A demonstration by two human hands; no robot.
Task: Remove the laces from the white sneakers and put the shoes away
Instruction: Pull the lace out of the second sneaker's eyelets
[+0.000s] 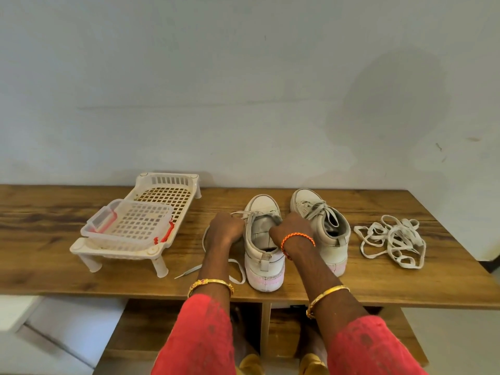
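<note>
White sneakers are standing side by side near the middle of the wooden table, with their toes pointing to the wall and their heels toward the person. The left sneaker is sitting closer to the front edge, and its lace is hanging out on the left side and lying in a loop on the wood. The right sneaker is standing just beside it, a little farther back, and its lace is tied in a bow over the tongue.

The left hand is resting at the left side of the left sneaker, with the fingers curled and pinching the lace near the eyelets. The right hand is lying over the opening of the same sneaker, fingers bent and gripping its right upper edge. The right wrist is wearing an orange thread band, and both forearms are wearing gold bangles and red sleeves.

To the right of the sneakers, apart from them, a pile of loose white laces is lying tangled. On the left part of the table a white plastic rack with short legs is standing, and a clear container with red clips is sitting on its near end. A thin metal tool, maybe tweezers, is lying near the left forearm.
</note>
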